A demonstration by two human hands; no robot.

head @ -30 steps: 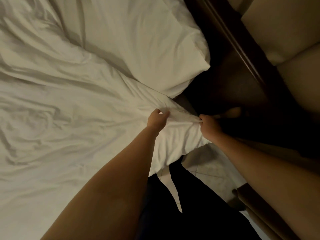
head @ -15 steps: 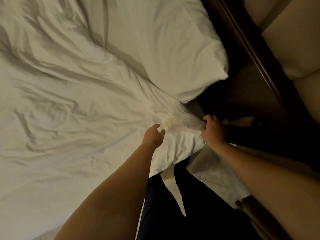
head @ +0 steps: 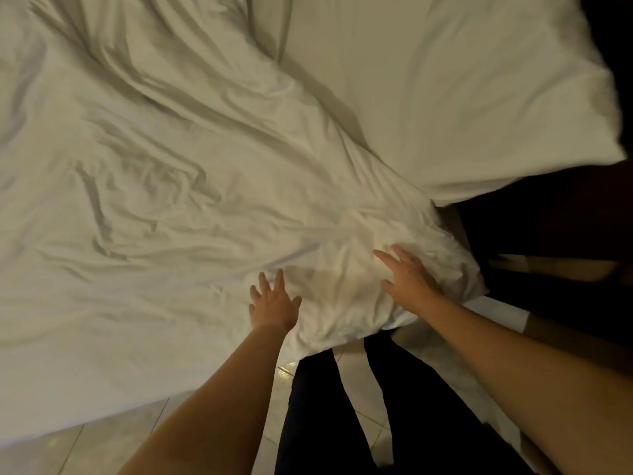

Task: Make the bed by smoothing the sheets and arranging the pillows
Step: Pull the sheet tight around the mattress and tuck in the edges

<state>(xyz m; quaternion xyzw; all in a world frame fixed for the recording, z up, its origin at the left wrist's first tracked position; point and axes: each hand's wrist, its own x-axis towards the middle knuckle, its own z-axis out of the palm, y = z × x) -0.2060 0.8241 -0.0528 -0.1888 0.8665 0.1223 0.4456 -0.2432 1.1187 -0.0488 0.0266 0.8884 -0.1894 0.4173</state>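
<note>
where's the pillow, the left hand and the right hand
pillow [head: 445,90], head view, middle of its top face
left hand [head: 274,308], head view, back of the hand
right hand [head: 409,281], head view, back of the hand

Both arms reach forward and down, bare as far as they show. The left forearm [head: 219,406] runs up from the lower edge of the view with the wrist straight. The left hand [head: 274,305] lies palm down, its fingers [head: 279,279] straight, spread and pointing away from the body, just inside the near edge of the bed [head: 102,371]. The right forearm [head: 513,347] comes in from the right. The right hand [head: 409,281] lies palm down at the bed's near corner, fingers spread and angled leftward. The hands are near each other but apart, flat rather than gripping. Below them stand the legs [head: 342,423] in dark trousers.
</note>
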